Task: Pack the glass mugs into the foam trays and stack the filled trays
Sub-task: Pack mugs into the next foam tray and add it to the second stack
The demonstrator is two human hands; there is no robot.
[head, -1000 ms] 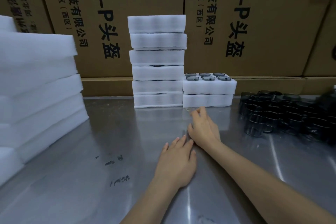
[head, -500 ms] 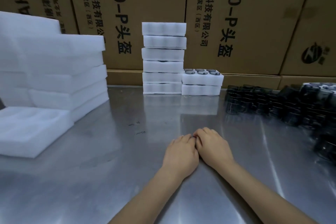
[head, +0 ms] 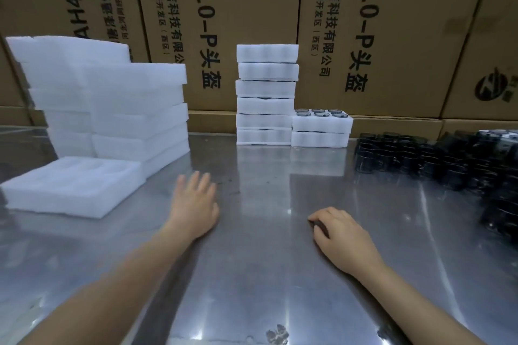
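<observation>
Resting on the steel table, both hands are lying well apart and holding nothing. The left hand is stretching forward with straight, blurred fingers, just right of an empty tray. The right hand is sitting palm down with loosely curled fingers touching the tabletop. Left of the left hand, empty trays are standing piled. Ahead of and between the hands, a tall stack is standing against the cartons, touching a short stack whose top tray is showing mug rims. Loose mugs are crowding the table ahead and right of the right hand
</observation>
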